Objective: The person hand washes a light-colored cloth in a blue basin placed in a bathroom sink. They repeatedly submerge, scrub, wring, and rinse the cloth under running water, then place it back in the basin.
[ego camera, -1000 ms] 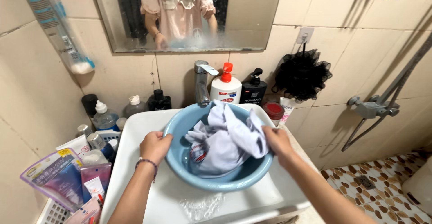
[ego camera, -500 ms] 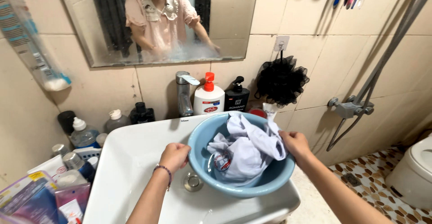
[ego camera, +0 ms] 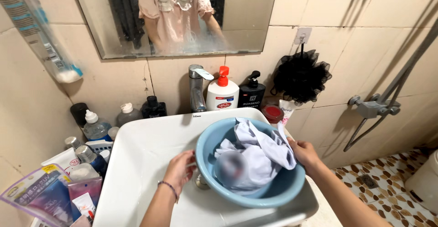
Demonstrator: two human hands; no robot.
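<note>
We hold a round blue plastic basin (ego camera: 273,195) by its rim over the right half of a white ceramic sink (ego camera: 146,149). Our left hand (ego camera: 180,170) clasps the basin's left edge, fingers closed on it; our right hand (ego camera: 303,154) grips the right edge. A crumpled white cloth (ego camera: 258,154) lies inside. A chrome tap (ego camera: 197,88) and a white pump bottle with a red top (ego camera: 222,92) stand at the far wall.

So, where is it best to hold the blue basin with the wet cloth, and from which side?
Grip the blue basin by its rolled rim at opposite sides, as the left hand and right hand do now. It is round, wide and without handles, and the white cloth probably adds weight.
</note>
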